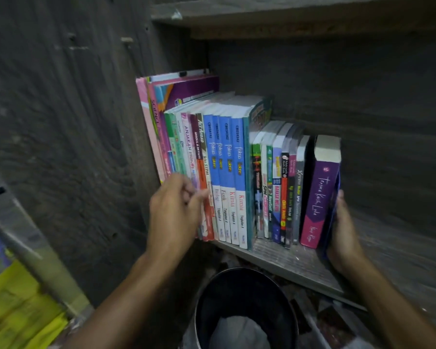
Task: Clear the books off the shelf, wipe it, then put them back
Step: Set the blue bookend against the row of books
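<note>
A row of upright books [227,172] stands on a grey wooden shelf [378,248], packed against the left wall. Tall pink and purple books are at the left, several blue "fokus" books in the middle, shorter thin ones to the right. At the right end stands a thick purple book [320,197]. My right hand [342,230] lies flat against its right cover, fingers up. My left hand [176,210] is at the lower spines of the left books, fingers curled, fingertips touching the spines; it is blurred.
A black round bin [244,308] with something white inside sits below the shelf's front edge. Yellow and green papers [18,306] lie at the lower left. Another shelf board [300,16] runs overhead. Bare shelf extends right of the books.
</note>
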